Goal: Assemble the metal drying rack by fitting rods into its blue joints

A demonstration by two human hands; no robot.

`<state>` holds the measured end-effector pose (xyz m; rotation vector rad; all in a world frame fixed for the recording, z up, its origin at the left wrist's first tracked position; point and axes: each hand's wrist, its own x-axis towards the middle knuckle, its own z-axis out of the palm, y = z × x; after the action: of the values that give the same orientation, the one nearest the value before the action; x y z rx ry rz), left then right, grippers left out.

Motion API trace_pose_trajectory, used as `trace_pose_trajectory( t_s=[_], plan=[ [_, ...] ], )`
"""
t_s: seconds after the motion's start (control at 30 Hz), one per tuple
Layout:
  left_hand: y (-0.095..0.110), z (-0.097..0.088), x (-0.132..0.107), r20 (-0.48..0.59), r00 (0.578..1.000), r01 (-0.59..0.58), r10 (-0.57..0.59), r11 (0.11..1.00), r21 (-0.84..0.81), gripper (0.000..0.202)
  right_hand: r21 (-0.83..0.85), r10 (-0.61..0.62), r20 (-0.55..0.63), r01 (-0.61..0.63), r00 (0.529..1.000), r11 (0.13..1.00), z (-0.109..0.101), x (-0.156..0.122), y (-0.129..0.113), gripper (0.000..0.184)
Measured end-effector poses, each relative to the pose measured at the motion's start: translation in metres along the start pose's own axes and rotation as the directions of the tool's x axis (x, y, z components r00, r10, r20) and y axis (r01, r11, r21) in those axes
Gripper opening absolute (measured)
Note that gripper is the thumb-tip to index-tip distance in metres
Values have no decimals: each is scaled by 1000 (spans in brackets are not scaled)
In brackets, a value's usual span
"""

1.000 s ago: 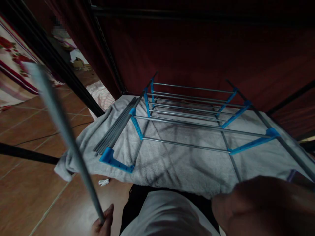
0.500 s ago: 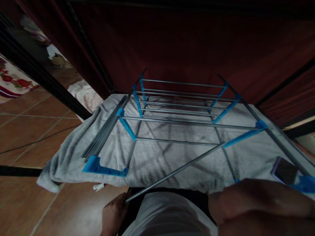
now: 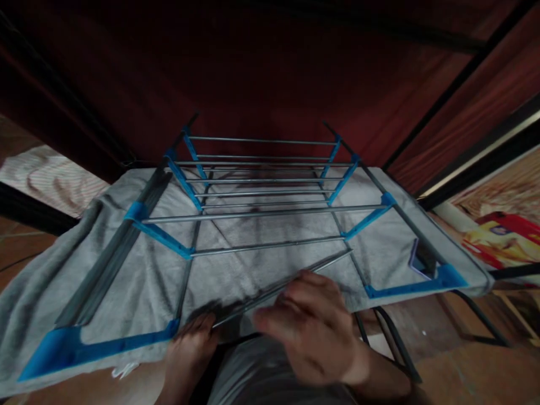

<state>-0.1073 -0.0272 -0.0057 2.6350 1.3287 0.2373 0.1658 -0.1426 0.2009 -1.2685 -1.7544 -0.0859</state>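
Note:
A rack of thin metal bars and blue plastic connectors (image 3: 160, 235) lies flat on a grey towel (image 3: 126, 270). My left hand (image 3: 192, 351) grips the near end of a loose grey metal rod (image 3: 324, 262) that slants up to the right across the rack's near part. My right hand (image 3: 314, 329) hovers over the rod's middle, fingers curled and blurred; whether it touches the rod is unclear. A bundle of spare rods (image 3: 112, 256) lies along the rack's left side.
A phone (image 3: 422, 260) lies on the towel by the right blue connector (image 3: 415, 286). Dark red fabric walls with black poles rise behind. Tiled floor shows at left and right. A colourful printed sheet (image 3: 502, 239) lies at far right.
The left hand swung the rod down from upright until it lay low across the rack. The right hand moved in over the rod. The view has shifted to the right.

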Motion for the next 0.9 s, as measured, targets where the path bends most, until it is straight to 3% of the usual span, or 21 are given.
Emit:
trace_pose_trajectory(
  t_s=[0.07,0.13,0.2,0.27,0.37,0.43,0.5,0.53,0.57,0.6,0.67,0.9],
  plan=[
    [-5,4,4,-19,1000,-13,14,1000,18,30,-25,70,-153,-74,986,997,24,-19,31,28],
    [-10,9,5,-44,999,-29,30,999,36,33,-38,286,-160,-296,945,955,34,-51,65,27],
    [-15,13,5,-69,996,-47,50,998,51,35,-6,498,-153,-505,853,863,34,-92,96,25],
    [-18,16,7,-75,995,-53,59,995,82,36,28,621,-205,-629,757,777,32,-132,119,24],
    [-21,18,15,-37,997,-61,66,990,128,36,159,768,-320,-768,555,621,34,-175,141,18],
    [-19,16,22,-7,997,-76,78,987,138,35,337,838,-396,-790,376,513,39,-188,151,16],
    [-15,13,30,3,996,-87,87,987,134,34,580,906,-383,-717,179,387,42,-190,161,29],
    [-13,11,33,-2,996,-89,90,987,132,34,699,942,-321,-646,101,308,43,-188,166,36],
    [-11,10,36,-11,995,-93,96,987,131,33,792,969,-240,-567,52,226,42,-186,171,40],
    [-10,9,38,-23,994,-98,102,987,129,32,854,987,-157,-498,32,152,41,-183,177,41],
    [-11,9,40,-51,992,-111,118,986,124,32,905,998,-42,-421,47,58,37,-178,186,38],
    [-27,8,52,-100,975,-187,197,977,99,37,925,997,-48,-374,57,66,19,-167,202,26]
  ],
)
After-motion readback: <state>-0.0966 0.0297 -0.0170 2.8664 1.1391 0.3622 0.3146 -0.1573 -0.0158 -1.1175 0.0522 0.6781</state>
